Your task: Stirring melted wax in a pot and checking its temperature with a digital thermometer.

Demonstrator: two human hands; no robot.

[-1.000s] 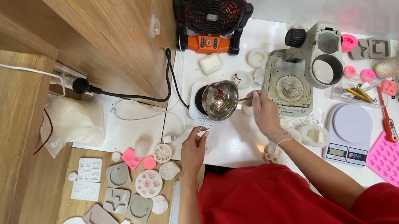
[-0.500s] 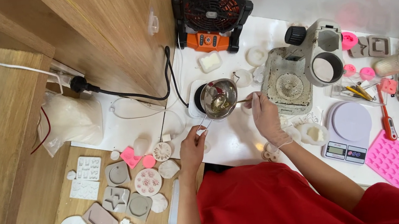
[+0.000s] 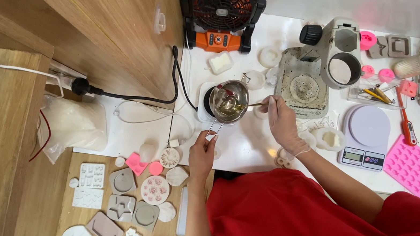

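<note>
A small steel melting pot (image 3: 229,101) with clear yellowish liquid sits on a small hotplate (image 3: 204,106) on the white table (image 3: 241,146). My left hand (image 3: 203,155) grips the end of the pot's wire handle (image 3: 212,130). A thin stirring stick (image 3: 251,105) reaches into the liquid from the right, pinched in my gloved right hand (image 3: 283,124).
An orange fan (image 3: 222,8) stands behind the pot, with a black cable (image 3: 131,97) to its left. A grey press machine (image 3: 322,68), a digital scale (image 3: 364,138) and a pink silicone mould (image 3: 413,166) lie right. Several plaster casts and moulds (image 3: 123,197) cover the wooden bench left.
My right hand has shifted the stick slightly inside the pot, stirring. My left hand keeps its hold on the handle. The view drifted a little.
</note>
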